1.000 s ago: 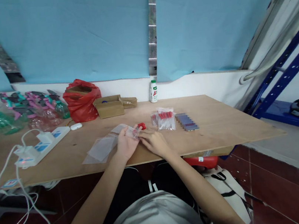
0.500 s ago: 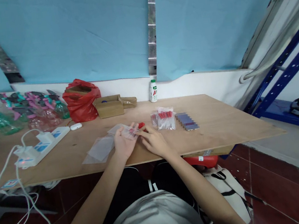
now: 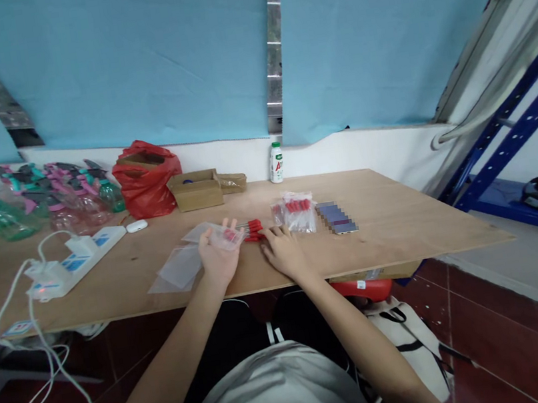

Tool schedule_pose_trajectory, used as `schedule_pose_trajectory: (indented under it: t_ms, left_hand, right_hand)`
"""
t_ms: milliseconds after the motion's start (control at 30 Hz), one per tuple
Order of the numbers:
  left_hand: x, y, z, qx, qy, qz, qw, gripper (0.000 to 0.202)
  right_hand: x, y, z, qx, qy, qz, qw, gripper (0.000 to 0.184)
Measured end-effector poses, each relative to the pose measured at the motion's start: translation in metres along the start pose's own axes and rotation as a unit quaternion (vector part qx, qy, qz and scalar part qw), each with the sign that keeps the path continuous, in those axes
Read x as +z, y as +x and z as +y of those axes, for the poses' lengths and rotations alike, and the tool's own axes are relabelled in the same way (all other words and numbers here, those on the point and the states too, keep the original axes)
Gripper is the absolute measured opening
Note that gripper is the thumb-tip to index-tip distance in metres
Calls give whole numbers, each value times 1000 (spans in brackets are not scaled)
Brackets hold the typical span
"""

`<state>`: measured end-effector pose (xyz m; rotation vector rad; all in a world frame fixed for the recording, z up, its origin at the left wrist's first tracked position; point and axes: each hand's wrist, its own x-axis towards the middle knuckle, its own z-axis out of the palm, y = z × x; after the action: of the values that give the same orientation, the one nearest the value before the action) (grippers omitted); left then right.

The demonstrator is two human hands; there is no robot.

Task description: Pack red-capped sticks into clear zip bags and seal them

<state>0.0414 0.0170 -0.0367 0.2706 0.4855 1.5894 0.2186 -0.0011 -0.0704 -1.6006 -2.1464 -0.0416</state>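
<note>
My left hand (image 3: 220, 261) is closed on a clear plastic bag (image 3: 231, 238), which lies across the palm and fingers, and something red shows through it. Right of that bag, several small red-handled tools (image 3: 254, 225) with thin metal shafts lie on the table; their exact kind is too small to tell. My right hand (image 3: 284, 253) rests at the handle ends of these tools, fingers stretched forward and a little apart. Flat empty plastic bags (image 3: 175, 269) lie to the left of my left hand. Filled bags (image 3: 298, 214) with red-handled pieces inside lie beyond my right hand.
A phone (image 3: 336, 217) lies right of the filled bags. Along the back stand a white bottle (image 3: 275, 163), a cardboard box (image 3: 197, 192), a red plastic bag (image 3: 149, 185) and several spray bottles (image 3: 8, 217). A power strip (image 3: 79, 263) with cables is at left.
My right hand has moved away from the bag, rightward to the red-handled tools, which are now uncovered. My left hand with the bag has shifted slightly left.
</note>
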Motion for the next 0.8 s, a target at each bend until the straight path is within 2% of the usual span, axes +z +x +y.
schedule_pose_trajectory:
  t_ms: [133,333,500,800]
  left_hand:
    - [1,0,0,-1,-3,5,1000,26]
    - [-3,4,0,-6,-2,28,1000,21]
    - [-5,8,-1,-12,6,49,999,22]
    - [-7,8,-1,-5,-22,38,999,27]
  right_hand:
    - [-2,1,0,-6,1,15,1000,32]
    - [-1,2,3,-72,33,42,996,24]
    - [2,3,3,-69,24,37,997,22]
    - [4,4,4,-68,47,44,996,24]
